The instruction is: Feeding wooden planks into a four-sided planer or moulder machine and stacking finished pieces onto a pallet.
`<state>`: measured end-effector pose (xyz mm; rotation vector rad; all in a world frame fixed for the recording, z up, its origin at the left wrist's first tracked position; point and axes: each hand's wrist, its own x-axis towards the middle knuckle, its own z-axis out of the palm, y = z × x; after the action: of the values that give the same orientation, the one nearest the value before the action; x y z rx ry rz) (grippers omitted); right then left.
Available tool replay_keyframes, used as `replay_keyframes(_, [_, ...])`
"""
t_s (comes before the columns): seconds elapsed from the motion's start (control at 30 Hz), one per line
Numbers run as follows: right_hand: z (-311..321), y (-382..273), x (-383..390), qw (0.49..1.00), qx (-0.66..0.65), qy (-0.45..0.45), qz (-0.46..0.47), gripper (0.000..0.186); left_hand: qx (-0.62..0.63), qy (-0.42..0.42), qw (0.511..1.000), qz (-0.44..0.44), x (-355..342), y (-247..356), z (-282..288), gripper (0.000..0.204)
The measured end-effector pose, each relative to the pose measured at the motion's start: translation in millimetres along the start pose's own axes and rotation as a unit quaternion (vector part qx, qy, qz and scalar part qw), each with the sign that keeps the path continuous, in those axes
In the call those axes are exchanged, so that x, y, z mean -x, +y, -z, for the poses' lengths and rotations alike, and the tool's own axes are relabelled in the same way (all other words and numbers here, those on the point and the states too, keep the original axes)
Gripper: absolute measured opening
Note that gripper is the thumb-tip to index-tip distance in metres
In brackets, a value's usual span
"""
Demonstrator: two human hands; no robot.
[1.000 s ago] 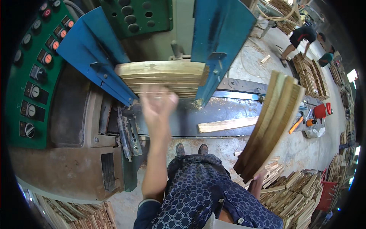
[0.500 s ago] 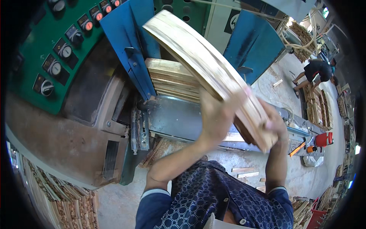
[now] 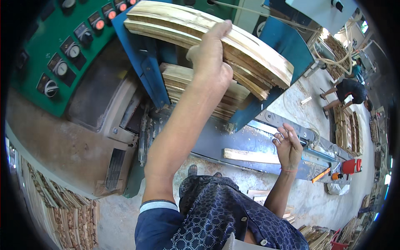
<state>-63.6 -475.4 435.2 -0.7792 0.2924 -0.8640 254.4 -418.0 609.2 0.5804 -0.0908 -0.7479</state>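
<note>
My left hand [image 3: 211, 58] grips a bundle of wooden boards [image 3: 256, 49], thumb on top, holding it aloft between two blue metal guides [image 3: 143, 68]. Some lower boards in the bundle stick out unevenly at the right end. Beneath it, more stacked boards [image 3: 175, 74] stand between the guides, partly hidden by my left forearm. My right hand [image 3: 289, 148] is off the bundle, fingers apart and loosely bent, with nothing in it. Close by its left side, a single pale board [image 3: 248, 156] lies along the grey metal machine bed [image 3: 208, 139].
A green control panel [image 3: 46, 58] with knobs and lit red buttons rises at the left. Stacked boards [image 3: 68, 216] stand at lower left. A red container [image 3: 352, 166] sits at the bed's right end. Farther right, a person [image 3: 351, 89] bends over piled wood [image 3: 348, 125].
The bundle has moved up and left and turned flatter, over the guides. My right hand has let go of it and dropped lower. A single board now shows on the bed.
</note>
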Motion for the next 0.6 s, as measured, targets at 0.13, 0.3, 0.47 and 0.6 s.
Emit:
replay_keyframes(0.13, [-2.6, -2.9, 2.2, 0.999, 0.034, 0.021, 0.014, 0.034, -0.005, -0.022, 0.999, -0.025, 1.1, -1.5, -2.1, 0.068])
replay_keyframes(0.3, [-4.8, -9.4, 7.3, 0.996, 0.074, 0.056, 0.019, 0.032, -0.018, -0.089, 0.995, -0.031, -9.0, 15.0, -5.9, 0.039])
replay_keyframes(0.47, [12.5, -9.3, 17.5, 0.992, 0.091, 0.081, 0.029, 0.03, -0.034, -0.025, 0.999, -0.025, -29.4, -20.7, -21.0, 0.04])
replay_keyframes(0.6, [15.1, -6.7, 22.5, 0.99, 0.095, 0.098, 0.025, 0.03, 0.048, -0.009, 0.999, 0.002, -76.8, -55.3, 19.0, 0.046])
